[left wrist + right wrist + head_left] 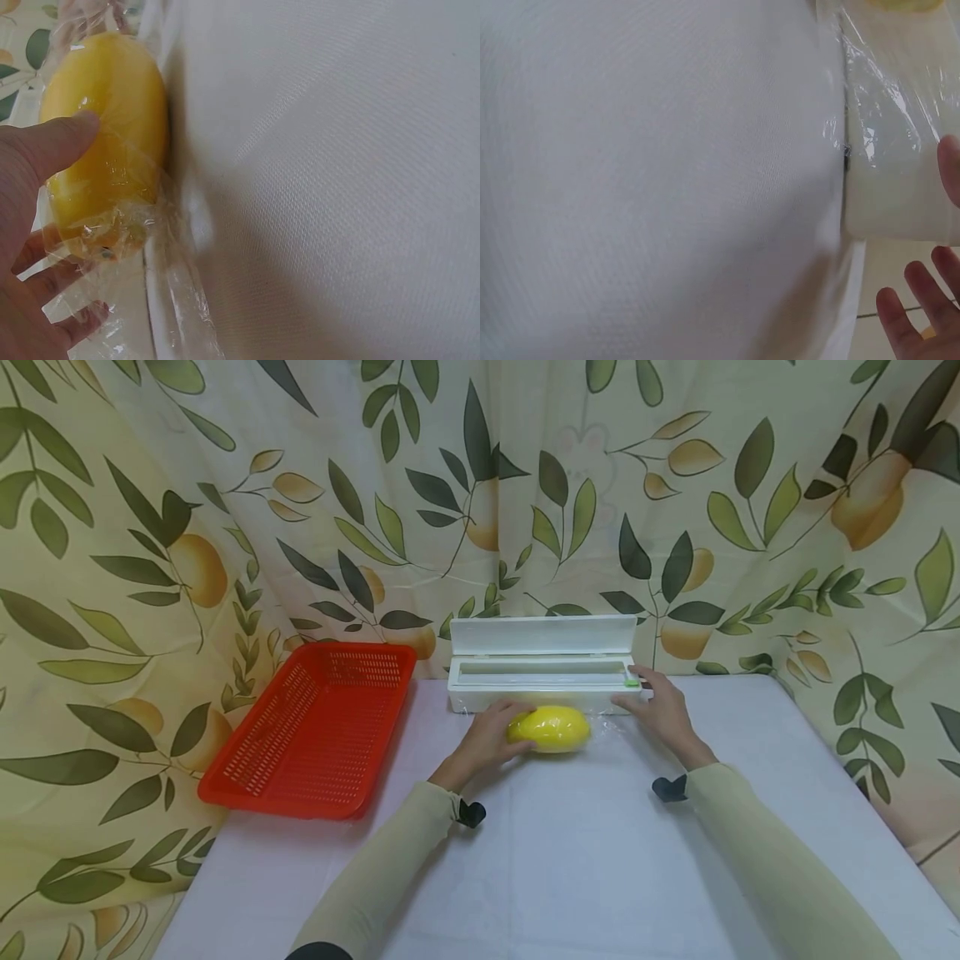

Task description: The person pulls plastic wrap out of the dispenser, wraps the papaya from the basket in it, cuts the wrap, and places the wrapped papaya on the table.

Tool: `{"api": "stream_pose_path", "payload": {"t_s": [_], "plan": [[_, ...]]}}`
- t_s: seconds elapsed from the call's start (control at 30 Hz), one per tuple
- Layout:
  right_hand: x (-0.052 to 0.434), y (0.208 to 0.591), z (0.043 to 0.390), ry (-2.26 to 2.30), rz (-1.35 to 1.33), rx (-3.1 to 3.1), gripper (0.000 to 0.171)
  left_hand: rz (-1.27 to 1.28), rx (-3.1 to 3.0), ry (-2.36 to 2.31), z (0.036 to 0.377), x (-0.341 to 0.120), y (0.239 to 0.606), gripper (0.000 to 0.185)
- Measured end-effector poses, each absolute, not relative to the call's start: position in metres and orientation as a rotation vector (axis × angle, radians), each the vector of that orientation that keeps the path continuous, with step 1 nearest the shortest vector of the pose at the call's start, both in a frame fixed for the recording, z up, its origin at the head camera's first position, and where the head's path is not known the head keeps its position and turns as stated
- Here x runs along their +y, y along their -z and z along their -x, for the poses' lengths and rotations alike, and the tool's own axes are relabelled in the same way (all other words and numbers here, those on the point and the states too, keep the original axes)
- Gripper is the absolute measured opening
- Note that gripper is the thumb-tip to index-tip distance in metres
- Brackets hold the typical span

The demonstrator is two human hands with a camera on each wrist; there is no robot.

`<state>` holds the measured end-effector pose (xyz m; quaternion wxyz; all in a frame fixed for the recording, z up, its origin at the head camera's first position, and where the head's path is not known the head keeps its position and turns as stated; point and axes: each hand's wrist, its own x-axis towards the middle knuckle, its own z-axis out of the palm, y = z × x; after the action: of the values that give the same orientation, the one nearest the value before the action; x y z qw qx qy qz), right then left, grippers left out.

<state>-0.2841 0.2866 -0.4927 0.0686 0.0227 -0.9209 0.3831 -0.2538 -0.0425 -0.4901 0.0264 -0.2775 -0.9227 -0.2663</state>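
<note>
A yellow oval fruit [552, 728] wrapped in clear cling film [120, 225] lies on the white table just in front of an open white film dispenser [542, 675]. My left hand [508, 723] grips the fruit's left end, with the thumb on top and the fingers underneath in the left wrist view, where the fruit [105, 127] fills the upper left. My right hand [647, 697] lies flat with straight fingers at the dispenser's right end, near its green slider [632, 682]. In the right wrist view, film [885, 97] stretches over the dispenser [892, 202] beside my fingertips [922, 281].
A red perforated basket [247, 760] sits at the table's left side, tilted against the leaf-print curtain [150, 568]. The white tablecloth [570, 860] runs toward me between my sleeves. The curtain closes in the back and both sides.
</note>
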Motion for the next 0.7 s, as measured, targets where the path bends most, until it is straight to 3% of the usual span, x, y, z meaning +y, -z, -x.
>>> {"api": "stream_pose_path", "payload": {"t_s": [0.7], "plan": [[0.2948, 0.4961, 0.2868, -1.264, 0.028, -2.777, 0.079, 0.88, -2.825, 0.798, 0.2565, -0.0424, 0.494, 0.063]]}}
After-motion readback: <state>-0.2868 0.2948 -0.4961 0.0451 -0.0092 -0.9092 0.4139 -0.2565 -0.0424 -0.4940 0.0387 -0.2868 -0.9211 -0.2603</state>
